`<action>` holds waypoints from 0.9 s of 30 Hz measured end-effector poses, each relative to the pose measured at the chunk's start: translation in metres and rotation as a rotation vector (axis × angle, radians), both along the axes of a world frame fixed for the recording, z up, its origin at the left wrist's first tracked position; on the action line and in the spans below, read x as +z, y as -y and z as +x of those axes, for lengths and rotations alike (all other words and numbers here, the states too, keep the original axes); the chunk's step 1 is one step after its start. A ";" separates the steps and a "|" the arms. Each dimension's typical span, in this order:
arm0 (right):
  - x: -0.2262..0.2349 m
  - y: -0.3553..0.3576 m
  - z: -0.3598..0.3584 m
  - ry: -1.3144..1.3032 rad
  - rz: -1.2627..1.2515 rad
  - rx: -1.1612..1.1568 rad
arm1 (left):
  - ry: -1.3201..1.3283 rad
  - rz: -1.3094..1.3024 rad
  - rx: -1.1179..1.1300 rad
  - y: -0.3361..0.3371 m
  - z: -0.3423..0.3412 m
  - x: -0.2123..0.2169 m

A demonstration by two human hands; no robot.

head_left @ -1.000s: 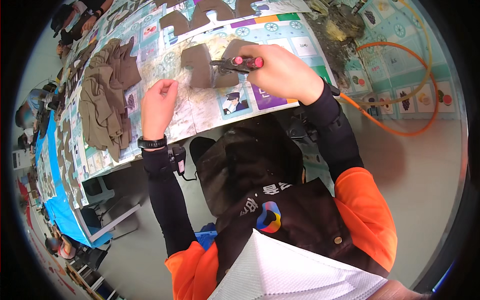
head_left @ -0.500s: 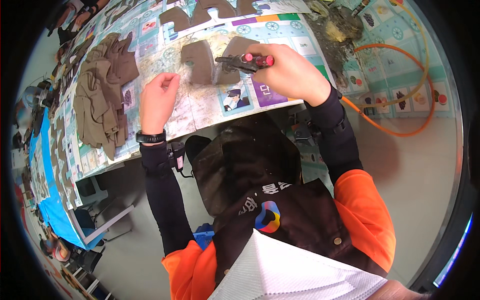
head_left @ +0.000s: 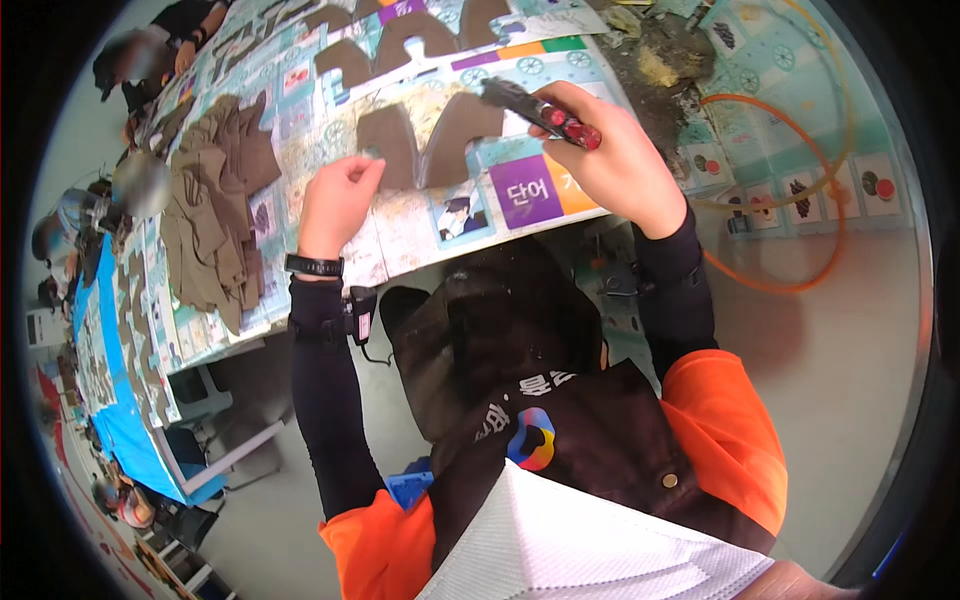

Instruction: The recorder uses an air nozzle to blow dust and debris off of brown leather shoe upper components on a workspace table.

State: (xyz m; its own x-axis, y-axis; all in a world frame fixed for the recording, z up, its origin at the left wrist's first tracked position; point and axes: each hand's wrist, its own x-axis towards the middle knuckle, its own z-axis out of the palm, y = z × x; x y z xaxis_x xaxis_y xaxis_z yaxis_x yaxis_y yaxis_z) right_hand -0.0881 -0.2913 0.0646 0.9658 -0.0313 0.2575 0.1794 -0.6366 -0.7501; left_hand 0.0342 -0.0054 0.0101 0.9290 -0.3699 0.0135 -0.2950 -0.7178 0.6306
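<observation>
A table (head_left: 400, 240) with a patterned, stained cover fills the upper part of the view, its near edge running across in front of the seated person. The person wears a dark apron (head_left: 490, 330) with a round multicoloured emblem and orange upper sleeves. A heap of brown pieces (head_left: 215, 200) lies crumpled on the table to the left, while a row of flat brown pieces (head_left: 410, 45) is laid out along the far side. An orange hose (head_left: 770, 287) loops beyond the right end of the table. Nearer the person, between the two hands, a brown two-lobed piece (head_left: 445, 150) lies flat, its lobes pointing away and meeting in a V at the near side. The right hand (head_left: 615, 165) is closed around a dark tool (head_left: 525, 105) with red parts, whose dark tip hangs by the upper right corner of that piece. The left hand (head_left: 340, 205) sits at the piece's left edge, fingers curled toward the thumb; whether it touches the piece or pinches anything cannot be told. A black wristband (head_left: 314, 266) circles the left wrist.
</observation>
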 end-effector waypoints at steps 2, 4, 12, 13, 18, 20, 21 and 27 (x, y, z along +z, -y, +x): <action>-0.012 0.013 -0.006 0.144 -0.196 -0.215 | 0.034 -0.010 -0.001 0.008 0.000 0.002; -0.031 0.022 -0.007 0.204 -0.261 -0.338 | 0.002 -0.082 -0.046 0.008 0.007 0.003; -0.087 0.044 -0.014 0.248 -0.656 -0.581 | 0.091 -0.275 -0.292 0.108 0.037 0.110; -0.088 0.044 -0.014 0.272 -0.668 -0.601 | 0.035 -0.368 -0.307 0.130 0.041 0.134; -0.086 0.040 -0.014 0.183 -0.570 -0.566 | 0.016 -0.724 -0.320 0.210 0.105 0.188; -0.090 0.042 -0.012 0.177 -0.578 -0.567 | -0.114 -0.758 -0.299 0.240 0.151 0.167; -0.091 0.040 -0.011 0.178 -0.585 -0.555 | -0.210 -0.765 -0.321 0.243 0.181 0.146; -0.083 0.042 -0.012 0.207 -0.541 -0.545 | -0.346 -0.255 0.000 0.280 0.170 0.005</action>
State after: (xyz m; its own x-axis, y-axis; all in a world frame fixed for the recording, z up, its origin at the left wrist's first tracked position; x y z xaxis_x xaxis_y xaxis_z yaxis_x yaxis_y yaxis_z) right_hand -0.1000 -0.3337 -0.0186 0.7814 -0.3047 0.5446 -0.1599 -0.9413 -0.2973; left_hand 0.2040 -0.2858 0.0146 0.8947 -0.3953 -0.2080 -0.0350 -0.5263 0.8496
